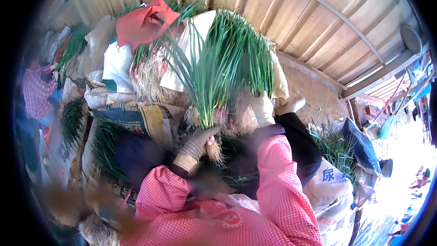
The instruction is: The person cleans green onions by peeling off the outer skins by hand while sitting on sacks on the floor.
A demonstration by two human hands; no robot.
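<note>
My left hand [199, 145], in a grey-white glove, is closed round the lower stems of a bunch of green onions [205, 82]. Their leaves fan upward, while small pinkish bulbs and pale roots hang below the fist. To the right, my right hand [262, 110], gloved in white, reaches forward against the right side of a large pile of green onions [233, 41]. Its fingers are blurred and partly lost among the stems, so their grip does not show. Both sleeves are pink checked cloth with dark cuffs.
A red cloth [144, 22] and white sacks [118, 66] lie over more onions at the back left. Printed sacks [330, 187] and loose greens [332, 148] stand at right. Another person [38, 91] works at far left. Behind the pile rises a ribbed wall [259, 0].
</note>
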